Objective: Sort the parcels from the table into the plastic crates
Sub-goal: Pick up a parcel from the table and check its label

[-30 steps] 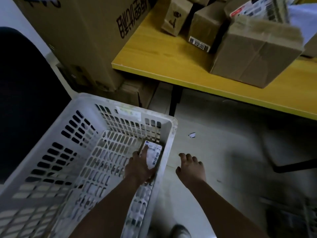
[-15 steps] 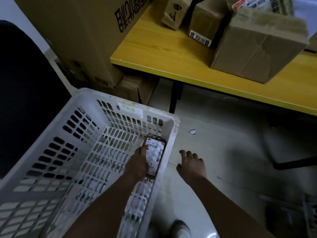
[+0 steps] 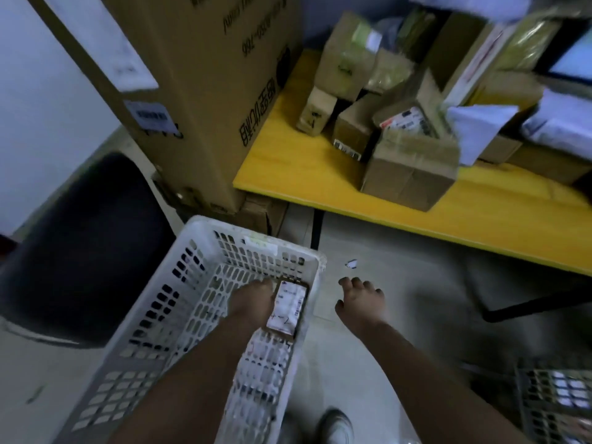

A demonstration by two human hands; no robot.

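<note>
Your left hand (image 3: 253, 302) rests against one parcel (image 3: 286, 310) in the crate (image 3: 205, 232), grip unclear; your right hand (image 3: 360, 304) hangs spread and empty. Many parcels remain on the far table (image 3: 288, 168).

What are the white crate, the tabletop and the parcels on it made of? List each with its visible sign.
White crate: apparently moulded plastic, matt, going by its slotted lattice walls and rounded rim.
Tabletop: smooth yellow board, probably laminate; the even colour and thin, straight edge suggest it.
Parcels: mostly brown cardboard, taped and creased; a few look like pale plastic mailers.
</note>
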